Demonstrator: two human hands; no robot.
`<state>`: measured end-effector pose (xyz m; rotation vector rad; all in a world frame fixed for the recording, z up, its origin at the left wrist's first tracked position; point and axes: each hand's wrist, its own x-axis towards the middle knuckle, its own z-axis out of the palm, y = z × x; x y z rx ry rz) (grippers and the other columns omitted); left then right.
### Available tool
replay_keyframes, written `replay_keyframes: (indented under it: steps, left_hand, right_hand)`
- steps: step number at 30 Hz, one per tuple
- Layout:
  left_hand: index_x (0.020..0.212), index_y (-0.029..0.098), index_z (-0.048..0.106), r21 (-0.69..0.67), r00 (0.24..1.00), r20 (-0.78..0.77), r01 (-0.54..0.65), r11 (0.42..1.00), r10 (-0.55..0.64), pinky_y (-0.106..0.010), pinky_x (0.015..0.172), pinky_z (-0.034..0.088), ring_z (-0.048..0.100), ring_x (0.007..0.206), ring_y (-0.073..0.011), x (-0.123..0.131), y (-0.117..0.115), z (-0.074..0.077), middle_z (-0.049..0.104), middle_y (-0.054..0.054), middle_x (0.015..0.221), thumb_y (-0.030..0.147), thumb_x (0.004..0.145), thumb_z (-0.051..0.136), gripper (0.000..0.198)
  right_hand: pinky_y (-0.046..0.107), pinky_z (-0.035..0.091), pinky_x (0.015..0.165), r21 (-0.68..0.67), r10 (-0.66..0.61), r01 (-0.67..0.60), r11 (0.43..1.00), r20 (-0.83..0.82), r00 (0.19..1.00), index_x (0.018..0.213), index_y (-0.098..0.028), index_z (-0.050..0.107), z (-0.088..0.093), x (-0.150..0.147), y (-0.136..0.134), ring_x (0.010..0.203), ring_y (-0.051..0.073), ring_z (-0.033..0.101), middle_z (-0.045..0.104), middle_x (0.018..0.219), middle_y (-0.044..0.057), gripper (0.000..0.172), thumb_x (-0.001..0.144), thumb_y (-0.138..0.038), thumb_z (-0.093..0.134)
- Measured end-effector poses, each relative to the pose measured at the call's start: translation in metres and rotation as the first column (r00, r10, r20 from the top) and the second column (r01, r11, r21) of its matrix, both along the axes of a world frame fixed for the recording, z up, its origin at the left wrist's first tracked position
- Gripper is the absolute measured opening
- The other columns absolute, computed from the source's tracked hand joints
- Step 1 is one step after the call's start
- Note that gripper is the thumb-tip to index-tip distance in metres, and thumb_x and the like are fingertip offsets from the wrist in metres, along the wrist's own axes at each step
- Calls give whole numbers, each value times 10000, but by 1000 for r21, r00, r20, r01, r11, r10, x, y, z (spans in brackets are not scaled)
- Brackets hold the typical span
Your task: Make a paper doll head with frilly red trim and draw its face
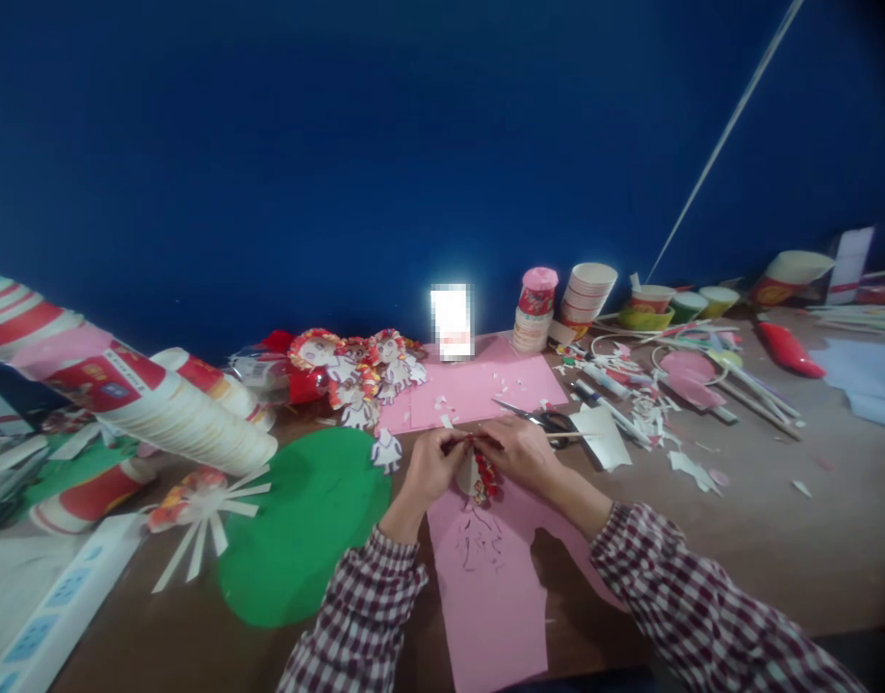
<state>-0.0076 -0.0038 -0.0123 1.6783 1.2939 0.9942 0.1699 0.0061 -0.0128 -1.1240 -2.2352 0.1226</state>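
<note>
My left hand (436,464) and my right hand (521,450) meet in front of me, fingers pinched together. Between them they hold a small paper cutout (471,481), pale on one side with a crinkled red and yellow edging. My fingers partly hide it. Below it lies a pink paper sheet (496,616) with a dark line drawing of a figure. Just beyond my right hand are scissors (547,420) with black handles and a thin wooden stick (566,434). A little white paper figure (386,450) rests beyond my left hand.
A green paper shape (304,539) lies left, beside a strip-fringed paper piece (203,510) and stacked paper cups (160,404). Decorated paper figures (355,371) sit behind. Rightward are more cups (586,294), markers (601,375), paper scraps (648,414) and a red packet (789,348).
</note>
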Motion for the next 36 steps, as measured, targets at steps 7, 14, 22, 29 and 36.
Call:
replay_keyframes:
  steps: [7, 14, 22, 29, 36]
  left_hand:
    - [877, 125, 704, 15, 999, -39, -18, 1000, 19, -260, 671, 501, 658, 753, -180, 1, -2, 3, 719, -86, 842, 152, 758, 561, 188]
    - [869, 135, 704, 17, 995, -93, -19, 1000, 20, -269, 688, 505, 659, 755, -180, 1, -3, 5, 719, -78, 835, 133, 751, 559, 187]
    - [879, 160, 702, 56, 994, -106, -20, 998, 25, -263, 733, 495, 645, 798, -167, 2, -3, 3, 709, -64, 871, 98, 757, 532, 218]
    - [874, 136, 702, 59, 987, -159, -24, 998, 33, -264, 683, 477, 625, 748, -169, 3, -3, 6, 692, -78, 830, 99, 737, 540, 214]
    - [870, 127, 695, 12, 993, -118, -28, 1000, 29, -211, 582, 440, 582, 629, -129, 3, -3, 5, 680, -44, 741, 78, 692, 529, 248]
  right_hand:
    - [246, 392, 661, 3, -3, 3, 1000, 9, 1000, 819, -191, 631, -1, -1, 0, 732, 148, 586, 665, 784, 36, 129, 863, -269, 537]
    - [249, 383, 649, -1, 1, -1, 1000, 26, 1000, 798, -183, 619, -2, -1, 0, 707, 144, 577, 656, 755, 31, 119, 857, -258, 549]
    - [253, 381, 675, 12, 2, -2, 1000, 32, 1000, 766, -181, 606, -2, -1, 0, 717, 149, 557, 641, 746, 36, 173, 883, -271, 516]
    - [251, 370, 666, 3, -12, 12, 1000, 31, 999, 741, -180, 596, -1, -1, 0, 710, 146, 546, 630, 728, 29, 185, 880, -269, 515]
    - [243, 367, 652, 24, 13, -13, 1000, 15, 1000, 723, -180, 601, 2, -2, 0, 696, 142, 547, 639, 713, 26, 151, 855, -227, 543]
